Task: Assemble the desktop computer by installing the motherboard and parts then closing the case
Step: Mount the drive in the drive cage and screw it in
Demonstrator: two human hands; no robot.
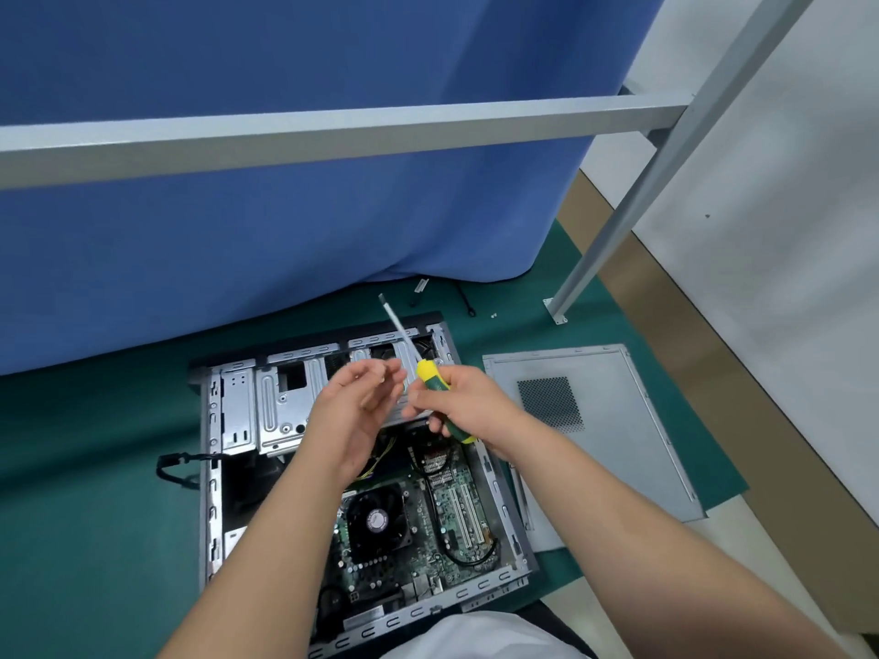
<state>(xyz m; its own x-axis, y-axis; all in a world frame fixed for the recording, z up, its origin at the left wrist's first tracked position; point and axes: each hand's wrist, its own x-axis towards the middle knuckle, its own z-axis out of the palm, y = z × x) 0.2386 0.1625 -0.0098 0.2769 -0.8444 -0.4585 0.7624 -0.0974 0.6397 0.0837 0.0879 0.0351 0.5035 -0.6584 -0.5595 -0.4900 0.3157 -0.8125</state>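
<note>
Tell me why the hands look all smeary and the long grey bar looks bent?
In the head view, the left hand is blurred at its fingers, likely from moving; the right hand gripping the screwdriver is only slightly soft. The grey bar bows because the wide lens curves straight lines. The light is even, with no glare.

backdrop: blue fabric curtain (285, 221) | frame: grey metal rail (333, 135), slanted post (632, 202) | floor: green mat (85, 468) | right: white wall (785, 183)
</note>
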